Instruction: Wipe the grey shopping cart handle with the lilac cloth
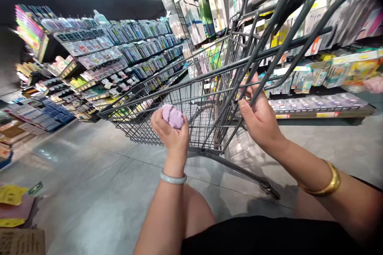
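A crumpled light purple cloth (173, 116) is bunched in my left hand (169, 131), with my fingers and thumb closed around it. This hand is in front of the wire side of a grey shopping cart (191, 83). At the cart's rear, below the handle, my right hand (259, 117) is closed around a metal bar, thumb on the near side; bars partly hide its fingers. A pale bangle (173, 178) circles my left wrist, and a gold bangle (329, 179) is on my right forearm.
Shelves of hanging packages (308, 75) stand behind the cart on the right. More stocked shelves (119, 48) run along the left. A cart wheel (271, 191) rests on the grey floor (89, 191). A cardboard box (22, 242) sits at the lower left.
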`<state>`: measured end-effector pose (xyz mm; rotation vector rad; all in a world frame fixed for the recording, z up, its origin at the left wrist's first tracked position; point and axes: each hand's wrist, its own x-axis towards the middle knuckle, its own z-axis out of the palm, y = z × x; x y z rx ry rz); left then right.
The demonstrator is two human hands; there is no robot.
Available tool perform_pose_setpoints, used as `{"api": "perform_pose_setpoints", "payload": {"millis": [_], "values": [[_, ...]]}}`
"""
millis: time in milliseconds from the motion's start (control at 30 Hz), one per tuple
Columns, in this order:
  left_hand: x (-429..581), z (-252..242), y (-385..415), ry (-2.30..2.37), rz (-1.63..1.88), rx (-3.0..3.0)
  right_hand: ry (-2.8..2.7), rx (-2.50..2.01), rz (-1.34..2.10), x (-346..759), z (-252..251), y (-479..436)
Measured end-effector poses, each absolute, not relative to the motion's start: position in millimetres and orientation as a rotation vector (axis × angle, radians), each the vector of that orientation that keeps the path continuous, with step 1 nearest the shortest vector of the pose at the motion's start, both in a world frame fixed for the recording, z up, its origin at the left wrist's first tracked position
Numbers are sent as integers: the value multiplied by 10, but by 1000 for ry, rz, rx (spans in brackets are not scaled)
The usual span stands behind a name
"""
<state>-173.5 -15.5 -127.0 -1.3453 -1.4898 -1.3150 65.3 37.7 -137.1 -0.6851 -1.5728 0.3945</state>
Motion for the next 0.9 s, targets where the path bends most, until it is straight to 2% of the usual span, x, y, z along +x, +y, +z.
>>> {"api": "perform_pose_setpoints", "payload": {"millis": [167, 400, 500, 633, 767, 900], "values": [[-1685, -1335, -150, -1485, -1357, -1342, -1375, -603, 758, 525, -1352, 439], [-1520, -1452, -217, -1380, -1173, -1587, -1356, -634, 741, 505, -1382, 568], [-1531, -1270, -285, -1364, -1274, -1577, -1385, -672, 720, 535, -1399, 565], [-1529, -743, -335, -1281, -1497, -1358, -1405, -707, 697, 530, -1422, 541], [-1265, -369, -279, -1271, -1256, -1467, -1410, -737, 671, 516, -1421, 506], [-849, -374, -236, -984, -990, -1750, -1464, -691, 580, 537, -1386, 476]]}}
